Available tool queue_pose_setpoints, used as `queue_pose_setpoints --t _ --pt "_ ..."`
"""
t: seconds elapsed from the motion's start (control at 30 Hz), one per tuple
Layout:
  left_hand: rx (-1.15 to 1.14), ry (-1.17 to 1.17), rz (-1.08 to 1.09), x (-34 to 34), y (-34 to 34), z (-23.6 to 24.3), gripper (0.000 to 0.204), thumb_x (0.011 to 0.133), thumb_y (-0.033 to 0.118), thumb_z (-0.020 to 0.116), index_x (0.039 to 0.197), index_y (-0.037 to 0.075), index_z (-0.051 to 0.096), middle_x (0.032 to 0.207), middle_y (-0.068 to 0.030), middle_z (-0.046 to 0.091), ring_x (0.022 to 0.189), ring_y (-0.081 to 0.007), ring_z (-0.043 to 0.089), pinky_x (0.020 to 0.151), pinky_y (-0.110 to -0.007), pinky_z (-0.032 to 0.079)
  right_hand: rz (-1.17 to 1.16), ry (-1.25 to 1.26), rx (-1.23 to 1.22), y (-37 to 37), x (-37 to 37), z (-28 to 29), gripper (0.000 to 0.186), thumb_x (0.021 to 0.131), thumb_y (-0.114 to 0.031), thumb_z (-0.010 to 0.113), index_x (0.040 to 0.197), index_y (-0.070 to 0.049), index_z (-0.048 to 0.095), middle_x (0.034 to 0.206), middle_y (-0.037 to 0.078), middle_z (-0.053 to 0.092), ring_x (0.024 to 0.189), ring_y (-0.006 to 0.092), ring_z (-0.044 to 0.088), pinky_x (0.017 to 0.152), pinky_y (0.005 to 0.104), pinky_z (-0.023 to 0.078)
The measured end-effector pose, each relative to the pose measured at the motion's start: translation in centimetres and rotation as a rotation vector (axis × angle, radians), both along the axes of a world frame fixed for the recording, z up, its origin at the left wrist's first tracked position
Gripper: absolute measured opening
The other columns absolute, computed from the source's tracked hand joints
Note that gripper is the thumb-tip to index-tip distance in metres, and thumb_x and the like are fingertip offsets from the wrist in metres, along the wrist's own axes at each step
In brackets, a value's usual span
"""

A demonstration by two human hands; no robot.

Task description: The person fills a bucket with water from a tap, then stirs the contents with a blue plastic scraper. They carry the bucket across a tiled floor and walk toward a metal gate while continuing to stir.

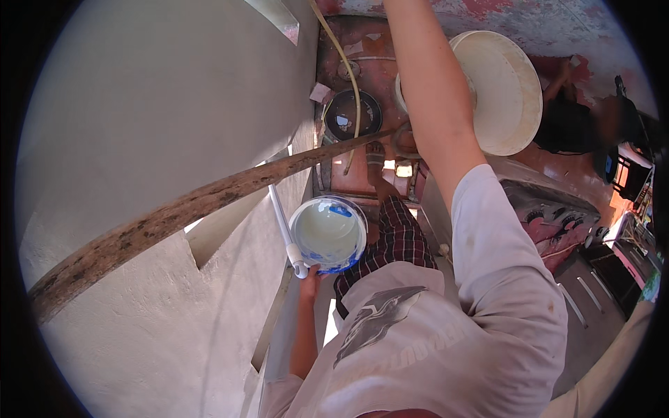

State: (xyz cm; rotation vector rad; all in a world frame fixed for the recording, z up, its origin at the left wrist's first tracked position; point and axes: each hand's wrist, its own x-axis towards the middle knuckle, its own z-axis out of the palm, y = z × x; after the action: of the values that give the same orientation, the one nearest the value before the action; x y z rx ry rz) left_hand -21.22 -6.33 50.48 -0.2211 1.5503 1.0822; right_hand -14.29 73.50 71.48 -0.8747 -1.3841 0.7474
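My left hand point(311, 273) is closed at the near left of a white bucket point(328, 233) holding pale paint with blue smears, gripping the bucket's edge together with a white tube-like pole point(282, 223) that leans up along its left side. My right forearm point(439, 97) reaches up past the top of the picture, so that hand is hidden. A long rough wooden pole point(174, 207) slants across the view above the paint bucket, from lower left to upper middle. Beside my raised arm is a large cream tub point(505, 90). My sandalled foot point(375, 160) is below on reddish flooring.
A grey plastered wall point(153, 104) fills the left, with small openings. A dark basin point(352, 115) and yellowish hose point(346, 56) lie at the upper middle. Another person point(571, 125) in dark clothing is at the right. A dusty stove-like appliance point(550, 216) stands below them.
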Motion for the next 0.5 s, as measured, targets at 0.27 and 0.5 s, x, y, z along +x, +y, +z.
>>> queue_pose_setpoints --t 0.27,0.5 --pt "-0.021 -0.001 -0.023 -1.4 -0.2 -9.1 0.058 0.09 0.003 0.057 0.142 0.009 0.033 0.134 -0.0137 0.052 0.119 -0.0308 0.059 0.093 -0.05 0.057 -0.326 0.302 -0.11 -30.4 16.7 -7.1 0.021 0.097 -0.004 0.052 0.114 0.003 0.064 0.103 0.014 0.069 0.087 0.0196 0.069 0.075 0.0329 0.057" --pt "0.003 -0.035 0.079 0.1 -3.3 -17.4 0.064 0.089 -0.002 0.051 0.147 0.011 0.03 0.142 -0.0155 0.046 0.124 -0.0344 0.055 0.095 -0.053 0.055 -0.361 0.259 -0.508 -50.7 18.7 -19.0 0.013 0.096 0.003 0.051 0.098 -0.001 0.063 0.093 0.006 0.065 0.076 0.0097 0.06 0.068 0.0246 0.047"
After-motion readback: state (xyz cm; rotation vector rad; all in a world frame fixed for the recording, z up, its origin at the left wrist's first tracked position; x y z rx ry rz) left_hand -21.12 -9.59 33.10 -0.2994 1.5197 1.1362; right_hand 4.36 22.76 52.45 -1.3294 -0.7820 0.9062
